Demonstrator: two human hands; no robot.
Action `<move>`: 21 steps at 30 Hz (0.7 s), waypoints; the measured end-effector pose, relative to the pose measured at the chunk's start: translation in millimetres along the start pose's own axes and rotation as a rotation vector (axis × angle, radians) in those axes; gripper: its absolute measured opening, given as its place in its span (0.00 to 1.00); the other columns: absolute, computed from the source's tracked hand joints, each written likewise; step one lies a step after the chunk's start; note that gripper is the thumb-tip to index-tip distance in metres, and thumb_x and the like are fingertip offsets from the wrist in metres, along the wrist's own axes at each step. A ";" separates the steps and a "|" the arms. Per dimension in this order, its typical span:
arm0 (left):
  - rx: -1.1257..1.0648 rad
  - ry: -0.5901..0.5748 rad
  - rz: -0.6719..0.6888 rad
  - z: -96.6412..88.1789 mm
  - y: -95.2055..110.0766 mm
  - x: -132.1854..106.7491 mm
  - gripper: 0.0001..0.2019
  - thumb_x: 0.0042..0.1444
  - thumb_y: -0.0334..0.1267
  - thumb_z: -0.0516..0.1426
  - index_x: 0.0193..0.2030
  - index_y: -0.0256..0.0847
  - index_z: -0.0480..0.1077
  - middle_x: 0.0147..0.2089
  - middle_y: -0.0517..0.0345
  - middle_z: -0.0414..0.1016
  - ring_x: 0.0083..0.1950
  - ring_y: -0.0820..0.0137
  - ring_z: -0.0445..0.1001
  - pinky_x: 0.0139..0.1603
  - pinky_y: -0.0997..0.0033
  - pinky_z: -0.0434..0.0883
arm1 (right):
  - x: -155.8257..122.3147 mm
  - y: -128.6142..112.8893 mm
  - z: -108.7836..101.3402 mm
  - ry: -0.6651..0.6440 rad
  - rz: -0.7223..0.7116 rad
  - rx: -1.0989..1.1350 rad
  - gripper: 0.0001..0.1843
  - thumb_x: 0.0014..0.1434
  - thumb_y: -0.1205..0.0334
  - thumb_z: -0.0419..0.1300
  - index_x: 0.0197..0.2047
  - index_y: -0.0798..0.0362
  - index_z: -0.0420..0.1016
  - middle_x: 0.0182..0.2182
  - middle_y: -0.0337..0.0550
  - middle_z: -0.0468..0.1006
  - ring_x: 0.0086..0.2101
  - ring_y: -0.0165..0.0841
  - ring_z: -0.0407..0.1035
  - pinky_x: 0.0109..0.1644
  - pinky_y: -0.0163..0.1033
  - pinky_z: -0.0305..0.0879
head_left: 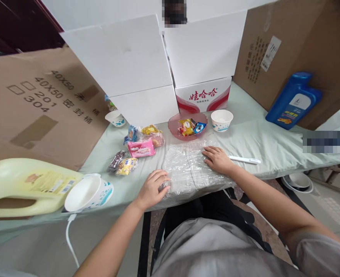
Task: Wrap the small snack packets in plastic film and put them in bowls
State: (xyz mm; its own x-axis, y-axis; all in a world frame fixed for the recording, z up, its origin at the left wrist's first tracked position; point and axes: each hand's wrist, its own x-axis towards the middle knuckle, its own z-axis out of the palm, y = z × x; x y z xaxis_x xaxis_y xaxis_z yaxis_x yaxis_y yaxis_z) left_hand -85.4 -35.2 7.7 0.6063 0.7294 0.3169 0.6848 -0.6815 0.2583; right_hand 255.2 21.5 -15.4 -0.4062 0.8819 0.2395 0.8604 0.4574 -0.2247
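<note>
A sheet of clear, crinkled plastic wrap lies spread over the front of the cloth-covered table. My left hand is at its left edge, thumb and fingers curled round a bunched bit of the plastic. On the upper right part of the sheet rests my right hand, palm down with the fingers stretched out. A white pen-like stick lies just beyond my right wrist. Behind the sheet stands a pink glass bowl with wrapped snacks inside. Left of the sheet sit several packaged snacks, among them a pink wafer packet.
White paper bowls stand at the back, and another paper bowl is by a yellow jug at left. A blue bottle leans near the right cardboard box. White boxes wall off the back.
</note>
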 end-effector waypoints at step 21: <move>-0.195 -0.018 -0.069 1.6 21.8 -13.0 0.11 0.64 0.38 0.51 0.42 0.46 0.75 0.44 0.56 0.80 0.52 0.63 0.75 0.62 0.50 0.63 | -103.8 -7.0 -49.7 -0.097 -0.081 0.707 0.12 0.65 0.53 0.55 0.40 0.50 0.76 0.44 0.47 0.79 0.55 0.41 0.68 0.61 0.56 0.60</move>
State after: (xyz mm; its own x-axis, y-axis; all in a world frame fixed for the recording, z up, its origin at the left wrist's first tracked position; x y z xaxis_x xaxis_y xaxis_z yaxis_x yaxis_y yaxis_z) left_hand -77.7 -59.4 7.8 0.5692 0.7743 0.2766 0.6347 -0.6276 0.4508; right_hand 306.7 -78.9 8.3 -0.5136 0.8335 0.2038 0.4345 0.4574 -0.7759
